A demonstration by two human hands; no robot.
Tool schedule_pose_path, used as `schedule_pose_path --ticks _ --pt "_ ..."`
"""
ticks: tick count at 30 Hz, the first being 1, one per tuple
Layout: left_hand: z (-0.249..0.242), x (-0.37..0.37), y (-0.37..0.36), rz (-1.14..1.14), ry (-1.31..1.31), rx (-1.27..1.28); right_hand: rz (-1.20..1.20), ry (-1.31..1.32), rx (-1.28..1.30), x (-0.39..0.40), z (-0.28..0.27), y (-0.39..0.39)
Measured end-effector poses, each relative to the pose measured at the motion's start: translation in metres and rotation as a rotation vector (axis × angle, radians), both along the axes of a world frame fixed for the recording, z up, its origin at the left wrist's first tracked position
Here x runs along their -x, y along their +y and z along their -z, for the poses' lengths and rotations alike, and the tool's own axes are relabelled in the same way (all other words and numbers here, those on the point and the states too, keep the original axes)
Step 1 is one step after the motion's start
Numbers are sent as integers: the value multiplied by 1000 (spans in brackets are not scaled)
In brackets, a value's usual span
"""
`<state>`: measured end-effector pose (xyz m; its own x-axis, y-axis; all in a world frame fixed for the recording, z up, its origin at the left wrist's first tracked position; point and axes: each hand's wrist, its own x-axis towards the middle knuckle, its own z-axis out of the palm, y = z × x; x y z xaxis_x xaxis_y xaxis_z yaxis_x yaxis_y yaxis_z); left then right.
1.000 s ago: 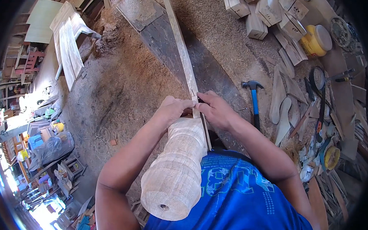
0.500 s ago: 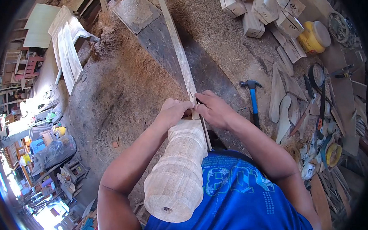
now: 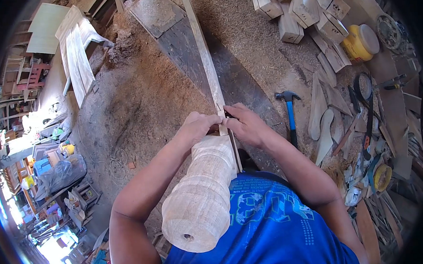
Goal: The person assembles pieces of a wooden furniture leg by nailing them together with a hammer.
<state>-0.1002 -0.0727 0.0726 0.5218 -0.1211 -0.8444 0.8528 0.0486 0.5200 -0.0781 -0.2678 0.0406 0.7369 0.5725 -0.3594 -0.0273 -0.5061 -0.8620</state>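
A large turned wooden leg (image 3: 193,199) leans in front of my body, its broad end with a small drilled hole facing up toward me. Beyond its far, narrower end, a long pale wooden strip (image 3: 203,52) stretches away across the floor. My left hand (image 3: 202,126) is closed, fingertips pinched on the strip near that end of the leg. Opposite it, my right hand (image 3: 244,125) is also closed, thumb and fingers against the strip. A small dark thing shows between the right fingers; its kind is hidden. The two hands' fingertips nearly meet.
A dark plank (image 3: 184,43) lies under the strip on the sawdust-strewn floor. To the right are a blue-handled claw hammer (image 3: 291,112), wooden offcuts (image 3: 325,136), wood blocks (image 3: 305,7) and a yellow tub (image 3: 358,43). A wooden piece (image 3: 76,55) stands at upper left.
The turned leg's near end has shifted slightly left and away from me. Both hands keep their grip at the strip, with hardly any movement.
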Motion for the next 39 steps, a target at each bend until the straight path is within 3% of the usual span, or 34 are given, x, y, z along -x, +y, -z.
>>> schedule_pose_path --ticks 5,7,9,11,14,17,20,24,27,29,30,32,33,35,39 --pt "8 3 2 -40 3 18 -21 9 -107 0 12 -21" --pt "11 2 5 18 -25 -40 146 -95 122 0 3 -54" --pt "13 3 6 9 -32 -12 297 -336 598 2 13 -93" --pt "13 4 5 6 -45 16 310 -353 973 6 24 -125" --pt "12 3 1 -9 -17 -7 333 -245 1004 20 51 -153" --pt "8 2 2 23 -38 -30 356 -78 929 23 70 -158" --pt "13 3 3 8 -17 -54 335 -119 904 21 68 -160" --pt "13 7 4 7 -27 -15 369 -82 735 7 34 -151" --pt "11 4 3 12 -51 -7 435 -284 622 2 -15 -112" --pt "11 6 2 5 -54 11 319 -390 357 -3 -52 -85" --pt "11 6 0 -11 -38 -29 322 -389 358 -5 -65 -75" --pt "11 5 0 -31 -29 -70 36 -458 324 -15 -88 -56" --pt "14 5 0 -26 -41 -58 35 -460 325 -20 -97 -46" --pt "15 6 0 -20 -51 -41 -140 -361 406 -27 -114 -27" --pt "16 6 0 -39 -17 10 -48 -552 203 -34 -148 5"
